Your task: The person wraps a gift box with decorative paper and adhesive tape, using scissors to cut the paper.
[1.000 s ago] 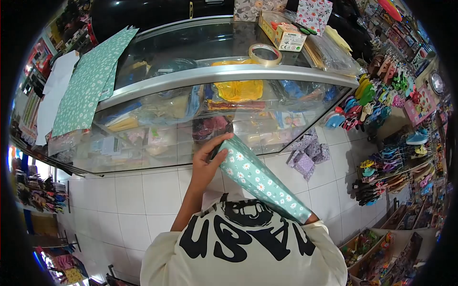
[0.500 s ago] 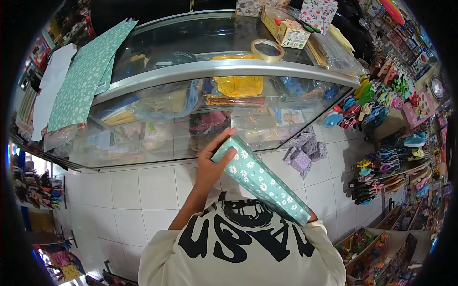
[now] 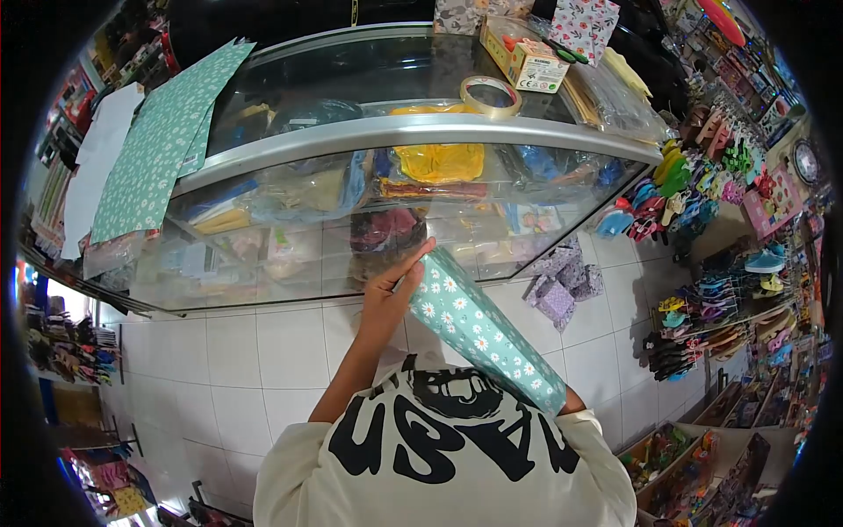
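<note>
A long box shape in mint-green daisy paper (image 3: 483, 329) slants across the front of my white shirt. My left hand (image 3: 392, 285) grips its upper left end, fingers along the edge and the thumb bent over the near side. At the lower right end, only a bit of my right wrist (image 3: 573, 401) shows; the hand itself is hidden behind the box. Sheets of matching green flowered paper (image 3: 162, 145) lie on the left of the glass counter.
On the glass counter (image 3: 413, 126) stand a tape roll (image 3: 490, 97), a small box (image 3: 538, 67) and green-handled scissors (image 3: 566, 53). Purple patterned packages (image 3: 555, 299) lie on the tiled floor. Racks of clips and sandals (image 3: 702, 321) line the right side.
The box's upper end has shifted slightly right and turned a little. My left thumb has slid from the box's face towards its edge.
</note>
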A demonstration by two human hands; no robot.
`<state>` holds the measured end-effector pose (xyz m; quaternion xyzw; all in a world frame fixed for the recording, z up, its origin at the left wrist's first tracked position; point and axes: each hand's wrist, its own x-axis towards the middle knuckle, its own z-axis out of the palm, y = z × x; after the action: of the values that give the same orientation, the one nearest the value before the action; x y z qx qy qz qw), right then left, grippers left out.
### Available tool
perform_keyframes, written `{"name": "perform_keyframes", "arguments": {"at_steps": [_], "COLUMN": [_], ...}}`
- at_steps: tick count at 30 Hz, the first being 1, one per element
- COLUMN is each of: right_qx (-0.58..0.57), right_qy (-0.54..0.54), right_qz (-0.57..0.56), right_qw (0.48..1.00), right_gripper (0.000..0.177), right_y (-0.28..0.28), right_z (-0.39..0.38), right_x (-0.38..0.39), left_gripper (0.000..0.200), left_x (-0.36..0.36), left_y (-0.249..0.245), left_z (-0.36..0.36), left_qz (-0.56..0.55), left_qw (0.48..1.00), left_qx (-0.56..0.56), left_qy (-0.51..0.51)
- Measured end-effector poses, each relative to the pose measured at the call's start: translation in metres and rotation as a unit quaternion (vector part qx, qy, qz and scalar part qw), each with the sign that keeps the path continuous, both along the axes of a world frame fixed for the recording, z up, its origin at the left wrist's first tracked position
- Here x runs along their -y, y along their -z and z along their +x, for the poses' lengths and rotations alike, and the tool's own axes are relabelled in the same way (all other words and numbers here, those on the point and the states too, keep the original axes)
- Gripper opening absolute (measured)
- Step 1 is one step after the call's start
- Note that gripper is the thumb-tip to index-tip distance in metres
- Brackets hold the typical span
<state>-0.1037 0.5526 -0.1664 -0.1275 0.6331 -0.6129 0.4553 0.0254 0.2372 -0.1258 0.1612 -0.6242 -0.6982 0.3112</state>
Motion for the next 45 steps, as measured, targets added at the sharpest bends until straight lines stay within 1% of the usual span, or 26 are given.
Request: {"name": "perform_keyframes", "arguments": {"at_steps": [6, 9, 12, 15, 18, 21, 24, 27, 30, 33, 36, 39, 42, 45], "right_qx": [0.002, 0.005, 0.006, 0.008, 0.01, 0.013, 0.013, 0.013, 0.005, -0.003, -0.011, -0.018, -0.018, -0.011], "right_qy": [0.007, 0.01, 0.013, 0.014, 0.014, 0.013, 0.01, 0.005, -0.006, -0.022, -0.037, -0.042, -0.039, -0.034], "right_qz": [0.001, 0.002, 0.002, 0.002, 0.002, 0.003, 0.004, 0.004, -0.001, -0.018, -0.041, -0.055, -0.061, -0.065], "right_qw": [1.0, 1.0, 1.0, 1.0, 1.0, 1.0, 1.0, 1.0, 1.0, 1.0, 0.998, 0.997, 0.997, 0.997], "right_gripper": [0.027, 0.027, 0.027, 0.026, 0.026, 0.026, 0.026, 0.025, 0.025, 0.025, 0.025, 0.025, 0.025, 0.024], "right_y": [0.002, 0.002, 0.002, 0.003, 0.003, 0.004, 0.004, 0.004, 0.004, 0.003, 0.005, 0.007, 0.008, 0.008], "right_z": [0.0, 0.001, 0.001, 0.003, 0.002, 0.003, 0.002, 0.003, 0.001, 0.001, 0.002, 0.002, 0.001, -0.002], "right_x": [-0.009, -0.012, -0.015, -0.017, -0.017, -0.018, -0.016, -0.013, 0.003, 0.039, 0.088, 0.122, 0.135, 0.137], "left_gripper": [0.035, 0.036, 0.039, 0.04, 0.043, 0.041, 0.041, 0.041, 0.043, 0.049, 0.045, 0.026, 0.019, 0.02], "left_x": [-0.006, -0.011, -0.012, -0.01, -0.011, -0.011, -0.011, -0.006, -0.007, 0.004, 0.016, 0.036, 0.041, 0.042], "left_y": [0.004, 0.0, 0.001, 0.01, 0.013, 0.014, 0.014, 0.02, 0.014, 0.015, 0.024, 0.025, 0.024, 0.023], "left_z": [-0.005, -0.009, -0.01, -0.007, -0.004, -0.005, -0.006, -0.004, -0.004, -0.005, -0.014, -0.019, -0.017, -0.019], "left_qz": [-0.018, 0.058, 0.118, 0.02, 0.015, 0.008, 0.003, 0.038, 0.083, 0.049, -0.093, -0.166, -0.163, -0.172], "left_qw": [1.0, 0.996, 0.992, 0.999, 0.998, 0.999, 0.999, 0.996, 0.993, 0.989, 0.986, 0.965, 0.975, 0.967], "left_qx": [0.002, 0.055, 0.037, -0.029, -0.041, -0.015, -0.019, -0.052, -0.044, -0.109, -0.11, -0.121, -0.103, -0.112], "left_qy": [-0.012, -0.044, -0.034, -0.002, 0.043, 0.048, 0.044, 0.058, 0.067, 0.092, 0.087, 0.165, 0.111, 0.151]}}
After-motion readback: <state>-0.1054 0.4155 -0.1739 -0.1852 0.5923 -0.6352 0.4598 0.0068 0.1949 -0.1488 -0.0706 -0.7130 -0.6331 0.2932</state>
